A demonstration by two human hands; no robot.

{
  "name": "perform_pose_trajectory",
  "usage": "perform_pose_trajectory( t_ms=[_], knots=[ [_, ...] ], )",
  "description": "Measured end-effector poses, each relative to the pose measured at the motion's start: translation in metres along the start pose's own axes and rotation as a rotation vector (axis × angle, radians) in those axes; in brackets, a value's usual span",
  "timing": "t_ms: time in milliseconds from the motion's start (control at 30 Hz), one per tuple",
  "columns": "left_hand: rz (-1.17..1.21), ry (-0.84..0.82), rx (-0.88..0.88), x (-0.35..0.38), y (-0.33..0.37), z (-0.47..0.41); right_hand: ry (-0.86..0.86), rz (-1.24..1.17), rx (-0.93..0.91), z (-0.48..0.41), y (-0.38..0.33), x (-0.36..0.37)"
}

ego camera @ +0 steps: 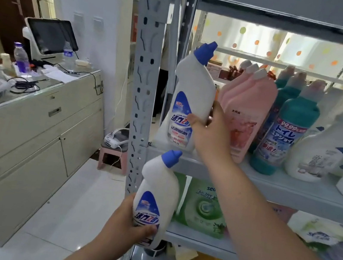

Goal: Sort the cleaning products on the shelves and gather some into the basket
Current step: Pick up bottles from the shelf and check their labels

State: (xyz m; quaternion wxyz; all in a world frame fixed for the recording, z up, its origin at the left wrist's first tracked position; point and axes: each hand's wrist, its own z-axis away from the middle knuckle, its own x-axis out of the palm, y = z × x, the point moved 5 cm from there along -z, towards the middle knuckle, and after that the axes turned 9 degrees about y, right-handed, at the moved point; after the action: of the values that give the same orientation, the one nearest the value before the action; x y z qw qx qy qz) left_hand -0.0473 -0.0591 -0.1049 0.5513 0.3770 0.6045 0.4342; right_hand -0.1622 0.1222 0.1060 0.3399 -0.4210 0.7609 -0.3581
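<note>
Right hand (208, 131) is wrapped round the waist of the upper bottle (190, 96), thumb flat across the front label, fingers curled round the far side. So a proper full grip, not a pinch. Left hand (127, 224) has the same sort of hold on the lower bottle (157, 195), thumb over the bottom of the label, fingers behind. Both are white with blue angled caps and the same label, so I'm reading this as handling a matching pair.

The upper bottle is at the left end of the shelf (292, 191), tipped a bit, close to the post (143, 79) and just beside the pink bottles (244, 110). Can't tell if its base rests on the board or is just off it. The lower one hangs in front of the post, below that board, with green packs (203, 207) behind it one level down. Teal bottles (288, 131) stand past the pink ones.

To do this step well, I'd move the upper one upright and in a straight line, since the pink row is close enough to knock. These sides are probably squeezy, so go easy on the grip. No basket in view, so I'd look down and find it before letting go of anything.
</note>
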Motion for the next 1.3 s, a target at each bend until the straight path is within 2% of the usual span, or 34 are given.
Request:
perform_pose_trajectory(
  t_ms=[300, 433, 700, 1033, 1200, 1300],
  knots=[
    [-0.040, -0.040, 0.009, -0.006, -0.009, -0.011, 0.076, 0.083, 0.053, -0.028, 0.026, 0.038],
    [-0.026, -0.046, -0.002, -0.006, -0.010, -0.015, 0.088, 0.119, 0.126, -0.037, 0.034, 0.039],
    [-0.027, -0.057, -0.008, -0.003, -0.010, -0.017, 0.108, 0.106, 0.129, -0.043, 0.038, 0.039],
    [-0.009, -0.043, -0.047, 0.003, -0.007, -0.011, -0.043, 0.082, 0.137, -0.011, 0.037, 0.025],
    [0.048, -0.026, -0.096, 0.009, -0.002, 0.005, -0.152, 0.054, -0.006, 0.058, 0.033, -0.010],
    [0.114, -0.019, -0.128, 0.019, 0.001, 0.022, -0.233, 0.047, 0.003, 0.115, 0.054, -0.035]
  ],
)
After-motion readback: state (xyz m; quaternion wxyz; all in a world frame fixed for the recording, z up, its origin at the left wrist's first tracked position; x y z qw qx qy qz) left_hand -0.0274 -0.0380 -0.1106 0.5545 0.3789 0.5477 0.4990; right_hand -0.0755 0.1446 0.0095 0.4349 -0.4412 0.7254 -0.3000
